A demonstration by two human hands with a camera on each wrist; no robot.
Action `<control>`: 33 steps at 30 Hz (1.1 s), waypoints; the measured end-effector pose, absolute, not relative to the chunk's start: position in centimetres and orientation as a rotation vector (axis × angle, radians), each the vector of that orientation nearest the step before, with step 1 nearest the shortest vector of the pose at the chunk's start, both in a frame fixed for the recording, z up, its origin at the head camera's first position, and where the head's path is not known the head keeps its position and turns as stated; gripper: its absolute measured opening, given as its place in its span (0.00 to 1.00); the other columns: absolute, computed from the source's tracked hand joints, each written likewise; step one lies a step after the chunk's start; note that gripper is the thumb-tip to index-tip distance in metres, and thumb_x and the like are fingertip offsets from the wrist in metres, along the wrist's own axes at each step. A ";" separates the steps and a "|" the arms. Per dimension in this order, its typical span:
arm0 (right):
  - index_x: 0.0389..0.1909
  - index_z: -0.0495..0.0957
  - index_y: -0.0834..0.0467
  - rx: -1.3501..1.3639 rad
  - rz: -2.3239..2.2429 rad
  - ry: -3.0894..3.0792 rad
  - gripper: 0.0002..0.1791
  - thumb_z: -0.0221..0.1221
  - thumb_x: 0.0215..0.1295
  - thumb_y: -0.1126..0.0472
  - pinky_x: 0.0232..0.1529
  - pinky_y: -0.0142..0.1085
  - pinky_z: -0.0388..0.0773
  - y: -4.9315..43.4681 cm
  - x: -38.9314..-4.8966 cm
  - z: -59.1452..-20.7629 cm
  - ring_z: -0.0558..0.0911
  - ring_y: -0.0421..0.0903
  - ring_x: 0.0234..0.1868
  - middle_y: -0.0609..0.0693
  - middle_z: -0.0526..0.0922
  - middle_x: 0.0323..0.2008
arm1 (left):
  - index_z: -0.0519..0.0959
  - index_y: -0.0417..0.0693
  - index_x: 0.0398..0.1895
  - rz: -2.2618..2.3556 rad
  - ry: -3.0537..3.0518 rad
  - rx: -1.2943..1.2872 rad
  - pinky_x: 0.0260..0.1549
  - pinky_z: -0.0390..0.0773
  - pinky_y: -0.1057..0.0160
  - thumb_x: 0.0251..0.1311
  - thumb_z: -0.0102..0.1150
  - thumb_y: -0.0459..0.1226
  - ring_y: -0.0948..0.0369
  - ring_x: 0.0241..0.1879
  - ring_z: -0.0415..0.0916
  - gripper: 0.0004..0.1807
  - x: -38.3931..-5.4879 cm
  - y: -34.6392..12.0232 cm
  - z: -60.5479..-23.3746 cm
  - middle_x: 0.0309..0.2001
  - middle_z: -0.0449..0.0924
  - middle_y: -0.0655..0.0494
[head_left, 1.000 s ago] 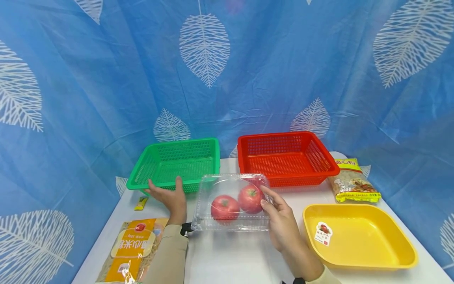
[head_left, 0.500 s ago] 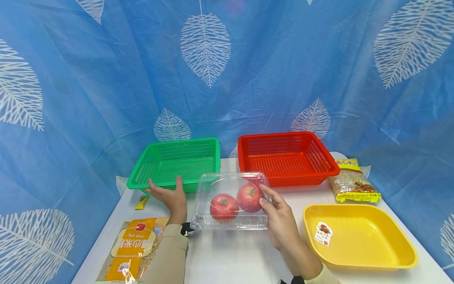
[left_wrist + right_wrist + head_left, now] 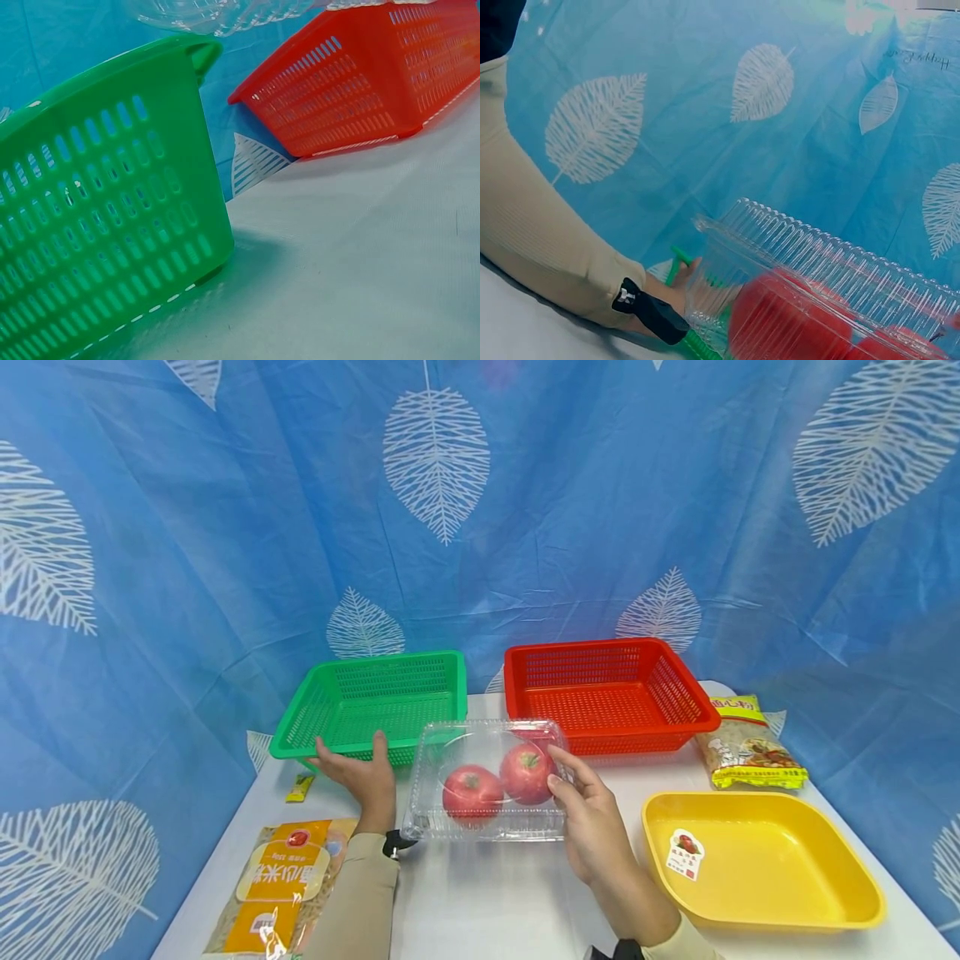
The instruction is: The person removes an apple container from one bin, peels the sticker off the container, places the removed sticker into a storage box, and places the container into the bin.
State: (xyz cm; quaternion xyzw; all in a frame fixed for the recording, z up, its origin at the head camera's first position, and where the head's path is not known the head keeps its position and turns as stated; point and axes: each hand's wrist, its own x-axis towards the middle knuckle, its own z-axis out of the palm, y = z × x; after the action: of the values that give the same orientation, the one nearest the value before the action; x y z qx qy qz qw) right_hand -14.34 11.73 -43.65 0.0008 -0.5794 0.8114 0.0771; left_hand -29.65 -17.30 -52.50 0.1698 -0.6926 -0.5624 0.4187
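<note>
My right hand (image 3: 596, 827) grips the right side of a clear plastic clamshell box (image 3: 442, 752), thumb on top. Two red apples (image 3: 472, 792) show through its lid. The box hangs over the middle of the white table, tilted toward me. My left hand (image 3: 366, 783) is left of the box with fingers spread and thumb up, overlapping the front wall of the green basket (image 3: 288, 718); nothing is in its grasp. In the right wrist view, the box (image 3: 795, 232) and an apple (image 3: 784, 319) fill the lower right. The left hand is outside the left wrist view.
A red basket (image 3: 607, 739) stands at the back right, a yellow tray (image 3: 757, 860) at the front right. A pasta bag (image 3: 750, 743) lies beside the red basket. An orange bag (image 3: 277, 889) and a small yellow packet (image 3: 299, 788) lie at left on the white table (image 3: 480, 902).
The clamshell box with the apples has risen slightly in the head view, with my right hand still gripping it. My left hand has barely moved.
</note>
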 end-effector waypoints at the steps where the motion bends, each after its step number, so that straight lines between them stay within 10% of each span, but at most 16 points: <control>1: 0.75 0.71 0.61 -0.001 2.431 -1.735 0.25 0.51 0.80 0.71 0.65 0.32 0.69 11.7 -14.4 -43.6 0.62 0.53 0.74 0.53 0.57 0.78 | 0.43 0.51 0.85 -1.411 -1.736 0.423 0.77 0.44 0.48 0.67 0.72 0.47 0.46 0.82 0.22 0.55 -29.7 -17.3 -52.5 0.83 0.20 0.41; 33: 0.74 0.72 0.61 -0.025 2.450 -1.721 0.25 0.52 0.78 0.73 0.64 0.32 0.72 11.6 -14.7 -43.2 0.66 0.53 0.71 0.53 0.60 0.76 | 0.43 0.51 0.85 -1.417 -1.749 0.439 0.77 0.42 0.48 0.67 0.70 0.52 0.51 0.82 0.22 0.55 -29.7 -17.4 -52.4 0.83 0.20 0.41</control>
State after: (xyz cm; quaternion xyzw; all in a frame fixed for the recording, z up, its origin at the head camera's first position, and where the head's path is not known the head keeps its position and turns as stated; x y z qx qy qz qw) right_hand -14.71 11.60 -43.19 -0.0084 -0.5732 0.8161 0.0736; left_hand -29.71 -17.38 -52.45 0.1744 -0.6951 -0.5631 0.4115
